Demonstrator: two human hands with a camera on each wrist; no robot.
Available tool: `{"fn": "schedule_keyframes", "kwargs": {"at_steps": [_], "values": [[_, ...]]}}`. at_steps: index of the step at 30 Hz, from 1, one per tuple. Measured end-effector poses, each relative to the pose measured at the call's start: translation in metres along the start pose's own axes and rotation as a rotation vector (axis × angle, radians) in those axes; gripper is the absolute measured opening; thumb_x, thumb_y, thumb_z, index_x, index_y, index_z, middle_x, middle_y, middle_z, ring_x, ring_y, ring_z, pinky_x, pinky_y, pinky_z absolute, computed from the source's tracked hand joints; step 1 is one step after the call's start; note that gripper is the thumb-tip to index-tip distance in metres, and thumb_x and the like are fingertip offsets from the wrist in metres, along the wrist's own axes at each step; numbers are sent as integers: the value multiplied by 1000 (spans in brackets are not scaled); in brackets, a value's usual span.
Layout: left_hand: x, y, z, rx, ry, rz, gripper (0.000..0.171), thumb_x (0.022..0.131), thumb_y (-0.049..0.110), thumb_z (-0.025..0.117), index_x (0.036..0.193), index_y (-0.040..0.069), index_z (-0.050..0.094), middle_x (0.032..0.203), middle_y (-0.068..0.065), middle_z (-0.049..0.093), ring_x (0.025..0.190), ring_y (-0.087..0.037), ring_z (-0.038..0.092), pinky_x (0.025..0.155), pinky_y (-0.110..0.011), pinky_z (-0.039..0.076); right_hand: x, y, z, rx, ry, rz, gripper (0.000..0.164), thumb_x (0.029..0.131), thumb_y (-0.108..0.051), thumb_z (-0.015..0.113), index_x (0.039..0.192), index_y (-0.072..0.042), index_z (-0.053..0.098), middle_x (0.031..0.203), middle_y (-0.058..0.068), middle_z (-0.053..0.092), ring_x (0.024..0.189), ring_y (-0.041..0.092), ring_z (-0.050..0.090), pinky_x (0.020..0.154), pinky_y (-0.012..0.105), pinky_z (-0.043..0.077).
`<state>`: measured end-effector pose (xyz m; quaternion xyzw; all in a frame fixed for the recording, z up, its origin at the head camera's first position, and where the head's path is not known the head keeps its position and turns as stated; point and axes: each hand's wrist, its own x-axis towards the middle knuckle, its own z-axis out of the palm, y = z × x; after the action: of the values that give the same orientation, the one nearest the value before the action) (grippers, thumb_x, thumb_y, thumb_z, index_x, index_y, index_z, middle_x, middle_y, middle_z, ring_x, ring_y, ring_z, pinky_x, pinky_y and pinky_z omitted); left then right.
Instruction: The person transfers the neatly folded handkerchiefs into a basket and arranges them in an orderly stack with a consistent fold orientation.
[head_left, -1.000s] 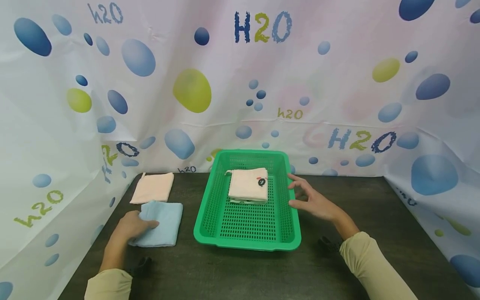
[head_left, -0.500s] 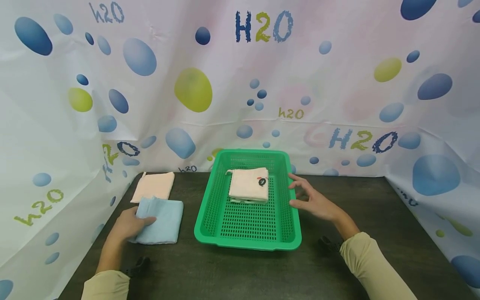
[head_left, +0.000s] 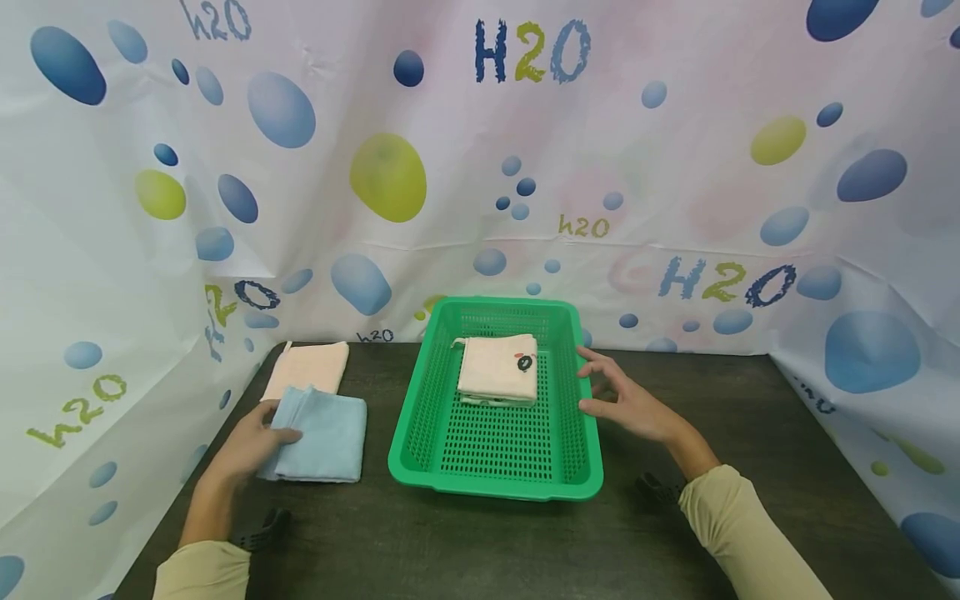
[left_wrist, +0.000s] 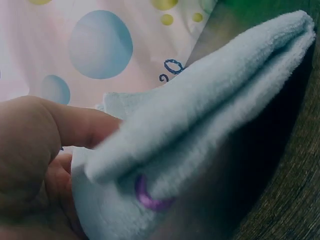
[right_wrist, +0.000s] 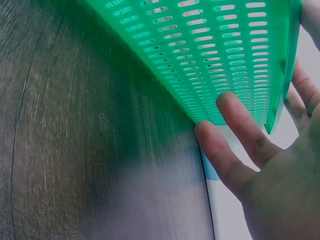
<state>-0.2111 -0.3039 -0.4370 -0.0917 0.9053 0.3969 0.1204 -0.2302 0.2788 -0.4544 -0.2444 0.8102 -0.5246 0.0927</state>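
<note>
My left hand (head_left: 251, 442) pinches the left side of a folded light blue towel (head_left: 322, 437). In the left wrist view the towel (left_wrist: 200, 110) is raised at an angle, its folded layers facing the camera and a purple mark showing on the lower one. The thumb lies on top; the other fingers are partly hidden beneath. My right hand (head_left: 630, 404) is at the right rim of a green plastic basket (head_left: 495, 492), its fingers spread and relaxed. Seen from the right wrist, two fingertips lie near the perforated side wall (right_wrist: 215, 55). Whether they touch it I cannot tell.
Inside the basket lies a folded cream towel (head_left: 497, 367) with a small dark print. A folded peach towel (head_left: 307, 368) lies behind the blue one. Everything stands on a dark wooden table (head_left: 420, 550), with a printed curtain (head_left: 450, 167) behind and at both sides.
My left hand has shifted a little back and leftward, and the blue towel has moved slightly back with its left part lifting. The right hand and basket stay put.
</note>
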Motion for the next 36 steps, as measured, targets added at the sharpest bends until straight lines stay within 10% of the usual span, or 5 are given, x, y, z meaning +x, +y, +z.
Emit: {"fn": "schedule_keyframes", "kwargs": {"at_steps": [12, 19, 36], "values": [[-4, 6, -5, -257, -28, -2, 78, 102, 16, 56, 164, 6, 9, 156, -30, 22, 122, -37, 47, 82, -31, 52, 0, 0, 0, -1, 3, -10, 34, 103, -16, 62, 131, -11, 44, 173, 9, 7, 121, 39, 49, 87, 46, 54], [-7, 17, -10, -426, -42, 45, 75, 103, 17, 56, 163, 12, 11, 145, -17, 35, 93, -11, 64, 76, -32, 59, -1, -1, -1, -28, 9, -22, 35, 102, -15, 63, 132, -12, 45, 173, 10, 10, 127, 40, 48, 89, 43, 55], [-18, 48, -18, -764, -109, 195, 68, 105, 12, 56, 159, 31, 20, 132, 10, 40, 103, -5, 63, 80, -28, 62, 1, -3, -6, -66, 14, -20, 37, 100, -17, 66, 132, -14, 49, 172, 10, 15, 119, 33, 53, 95, 54, 49]]}}
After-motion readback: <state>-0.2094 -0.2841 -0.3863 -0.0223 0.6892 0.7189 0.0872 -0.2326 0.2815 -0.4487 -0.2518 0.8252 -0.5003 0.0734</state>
